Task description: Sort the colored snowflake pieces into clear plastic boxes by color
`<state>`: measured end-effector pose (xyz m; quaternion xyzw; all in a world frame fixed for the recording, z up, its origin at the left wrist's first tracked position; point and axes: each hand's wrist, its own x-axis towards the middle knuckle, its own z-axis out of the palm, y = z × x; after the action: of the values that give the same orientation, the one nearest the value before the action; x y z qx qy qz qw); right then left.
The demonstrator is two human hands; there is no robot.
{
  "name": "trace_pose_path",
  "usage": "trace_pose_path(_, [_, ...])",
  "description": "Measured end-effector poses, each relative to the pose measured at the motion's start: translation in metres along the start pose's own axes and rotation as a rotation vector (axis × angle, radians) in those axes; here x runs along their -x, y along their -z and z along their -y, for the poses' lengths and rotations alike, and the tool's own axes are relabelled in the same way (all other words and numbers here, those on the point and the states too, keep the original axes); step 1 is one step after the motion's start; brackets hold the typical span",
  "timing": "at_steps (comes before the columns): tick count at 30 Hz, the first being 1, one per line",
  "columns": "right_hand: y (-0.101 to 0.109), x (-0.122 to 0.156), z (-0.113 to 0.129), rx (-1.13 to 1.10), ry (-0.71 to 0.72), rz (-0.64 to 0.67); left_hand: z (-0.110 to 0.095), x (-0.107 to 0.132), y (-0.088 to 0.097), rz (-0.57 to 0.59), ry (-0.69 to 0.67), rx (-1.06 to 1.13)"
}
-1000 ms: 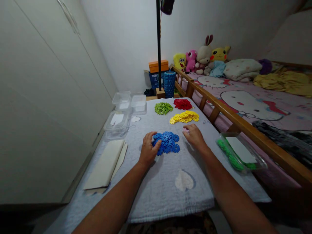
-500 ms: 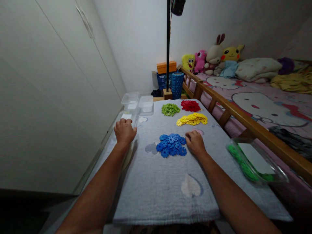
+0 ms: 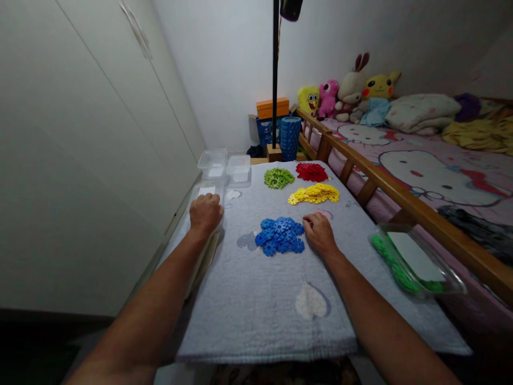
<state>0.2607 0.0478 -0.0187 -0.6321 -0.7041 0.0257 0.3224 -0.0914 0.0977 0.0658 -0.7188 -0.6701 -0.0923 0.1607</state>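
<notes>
My left hand (image 3: pixel 206 215) is closed, knuckles up, at the near end of a clear plastic container (image 3: pixel 206 188) with a white label. Its fingertips are hidden, so what it grips, if anything, does not show. A pale beige object (image 3: pixel 205 263) lies partly hidden under my left forearm. My right hand (image 3: pixel 319 234) rests on the cloth at the right edge of a pile of blue flower-shaped discs (image 3: pixel 279 235). Its fingers are curled together, and I cannot make out anything in them. Behind it lies a pile of yellow flower-shaped discs (image 3: pixel 314 194).
Light green pieces (image 3: pixel 279 178) and red pieces (image 3: pixel 311 172) lie in piles farther back. Two more clear containers (image 3: pixel 239 169) stand at the back left. A clear box of green pieces (image 3: pixel 417 262) sits at right. A wooden bed rail (image 3: pixel 385 192) borders the table; a white cabinet (image 3: pixel 100 160) stands at left.
My left hand has drawn slightly toward me and its fingers have curled under more. My right hand stays beside the blue pile. The whole view has shifted slightly.
</notes>
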Motion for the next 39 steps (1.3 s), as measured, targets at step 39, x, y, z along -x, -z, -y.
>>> trace_pose_path(39, [0.006, 0.001, 0.017, -0.014, -0.011, -0.050, -0.085, 0.058, 0.011, -0.113, -0.417, 0.268])
